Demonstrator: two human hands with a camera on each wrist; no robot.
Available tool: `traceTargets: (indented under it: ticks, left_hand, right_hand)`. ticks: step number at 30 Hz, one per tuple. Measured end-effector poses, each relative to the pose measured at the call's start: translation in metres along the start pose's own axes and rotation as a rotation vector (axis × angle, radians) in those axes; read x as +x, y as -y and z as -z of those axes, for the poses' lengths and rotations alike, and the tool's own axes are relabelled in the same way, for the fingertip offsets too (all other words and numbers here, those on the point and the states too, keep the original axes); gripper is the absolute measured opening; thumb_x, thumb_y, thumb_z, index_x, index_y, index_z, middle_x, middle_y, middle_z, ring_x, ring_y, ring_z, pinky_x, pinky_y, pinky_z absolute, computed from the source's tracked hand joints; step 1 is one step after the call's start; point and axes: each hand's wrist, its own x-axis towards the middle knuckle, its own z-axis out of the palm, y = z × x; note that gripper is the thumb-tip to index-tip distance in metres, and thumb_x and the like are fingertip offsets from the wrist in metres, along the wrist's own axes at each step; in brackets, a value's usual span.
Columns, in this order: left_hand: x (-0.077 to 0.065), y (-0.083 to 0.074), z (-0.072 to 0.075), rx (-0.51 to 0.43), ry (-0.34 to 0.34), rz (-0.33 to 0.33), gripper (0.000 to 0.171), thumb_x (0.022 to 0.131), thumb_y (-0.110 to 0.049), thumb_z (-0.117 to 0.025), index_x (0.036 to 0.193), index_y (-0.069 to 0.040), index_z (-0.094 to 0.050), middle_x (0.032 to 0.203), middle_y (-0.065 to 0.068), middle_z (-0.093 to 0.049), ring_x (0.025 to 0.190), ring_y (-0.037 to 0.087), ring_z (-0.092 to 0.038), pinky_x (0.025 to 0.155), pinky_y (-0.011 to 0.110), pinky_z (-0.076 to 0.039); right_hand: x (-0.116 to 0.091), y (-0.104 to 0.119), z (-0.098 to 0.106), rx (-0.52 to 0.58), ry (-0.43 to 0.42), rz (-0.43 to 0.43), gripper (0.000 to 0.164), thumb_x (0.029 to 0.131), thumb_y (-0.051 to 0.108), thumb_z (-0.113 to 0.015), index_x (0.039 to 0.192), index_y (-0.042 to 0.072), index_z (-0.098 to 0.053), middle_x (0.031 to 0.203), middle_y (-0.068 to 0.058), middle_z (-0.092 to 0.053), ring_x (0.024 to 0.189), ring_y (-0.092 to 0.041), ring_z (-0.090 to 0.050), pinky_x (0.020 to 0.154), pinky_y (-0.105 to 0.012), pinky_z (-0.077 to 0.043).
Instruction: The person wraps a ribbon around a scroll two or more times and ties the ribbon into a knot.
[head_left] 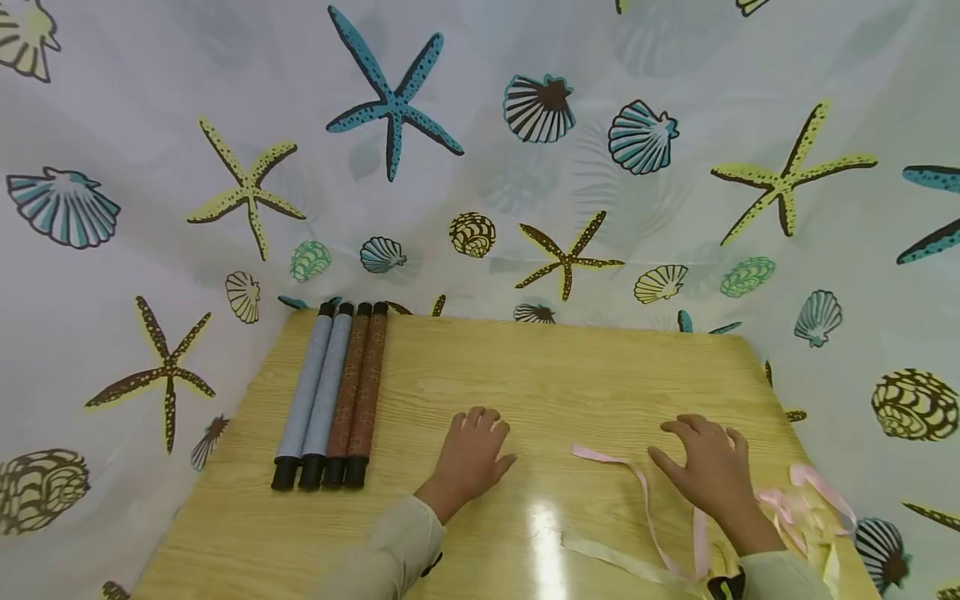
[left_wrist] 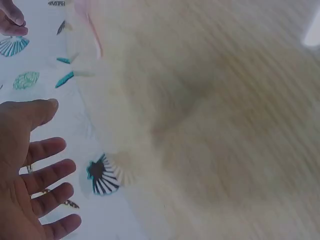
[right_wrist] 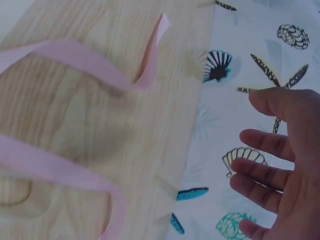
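Observation:
My left hand [head_left: 468, 457] hovers palm down over the middle of the wooden table, fingers spread and holding nothing. To its right, my right hand [head_left: 708, 468] is likewise spread and empty, over the pink ribbon [head_left: 645, 492]. In the right wrist view that pink ribbon [right_wrist: 85, 62] curls along the wood, and the relaxed fingers [right_wrist: 260, 170] show at the right. A cream ribbon [head_left: 615, 557] lies nearer the front edge. Four-finger and thumb spread of the left hand [left_wrist: 25, 170] shows at the left in its own wrist view.
On the table's left side, several rolls lie side by side: grey-blue ones [head_left: 307, 387] and brown patterned ones [head_left: 367, 383], all with black end caps. A tangle of pink and cream ribbons [head_left: 813, 517] lies at the right edge. A shell-and-starfish curtain [head_left: 465, 192] surrounds the wooden table [head_left: 562, 375].

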Motion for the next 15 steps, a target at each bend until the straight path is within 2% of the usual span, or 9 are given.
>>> traceTargets:
  ticks: [2,4,6,8,12,15]
  left_hand:
    - [-0.004,-0.011,-0.004,0.009,0.000,-0.044,0.036,0.092,-0.053,-0.065,0.114,-0.025,-0.066,0.116,-0.005,-0.065,0.109,0.017,-0.060,0.091,0.037,-0.051]
    - [-0.007,-0.020,-0.006,-0.001,0.012,-0.077,0.030,0.093,-0.050,-0.066,0.110,-0.027,-0.067,0.106,-0.008,-0.065,0.098,0.013,-0.060,0.085,0.032,-0.049]
    - [-0.009,-0.027,-0.007,-0.012,0.017,-0.088,0.024,0.093,-0.048,-0.067,0.106,-0.027,-0.067,0.099,-0.010,-0.065,0.090,0.012,-0.058,0.080,0.030,-0.046]
    - [-0.010,-0.030,-0.008,-0.015,0.007,-0.076,0.021,0.093,-0.045,-0.068,0.103,-0.028,-0.068,0.096,-0.011,-0.066,0.087,0.011,-0.058,0.079,0.029,-0.045]
    - [-0.010,-0.035,-0.011,-0.035,0.013,-0.056,0.017,0.092,-0.042,-0.069,0.101,-0.028,-0.068,0.095,-0.011,-0.066,0.087,0.011,-0.058,0.081,0.030,-0.044]
    - [-0.010,-0.041,-0.014,-0.075,0.064,-0.082,0.016,0.092,-0.041,-0.069,0.102,-0.029,-0.068,0.095,-0.012,-0.066,0.088,0.010,-0.059,0.081,0.030,-0.045]
  right_hand:
    - [-0.010,-0.014,0.003,-0.011,0.004,-0.005,0.041,0.090,0.037,-0.072,0.119,0.008,-0.069,0.122,-0.023,-0.066,0.107,-0.044,-0.063,0.090,-0.069,-0.041]
    - [-0.018,-0.026,0.006,-0.007,0.010,-0.017,0.036,0.090,0.032,-0.073,0.115,0.007,-0.070,0.110,-0.019,-0.071,0.094,-0.038,-0.068,0.075,-0.053,-0.050]
    - [-0.024,-0.038,0.009,0.004,0.010,-0.036,0.031,0.089,0.024,-0.073,0.112,0.004,-0.071,0.099,-0.015,-0.073,0.079,-0.030,-0.069,0.059,-0.037,-0.049]
    - [-0.027,-0.047,0.011,0.020,0.005,-0.057,0.026,0.089,0.017,-0.072,0.110,0.002,-0.071,0.089,-0.011,-0.073,0.067,-0.020,-0.065,0.048,-0.027,-0.041]
    - [-0.033,-0.063,0.014,0.040,0.005,-0.092,0.020,0.090,0.009,-0.064,0.107,-0.001,-0.070,0.084,-0.009,-0.072,0.058,-0.011,-0.057,0.047,-0.026,-0.039]
    - [-0.040,-0.077,0.016,0.052,0.075,-0.147,0.021,0.093,0.009,-0.059,0.108,-0.001,-0.070,0.087,-0.012,-0.073,0.061,-0.013,-0.059,0.050,-0.029,-0.042]
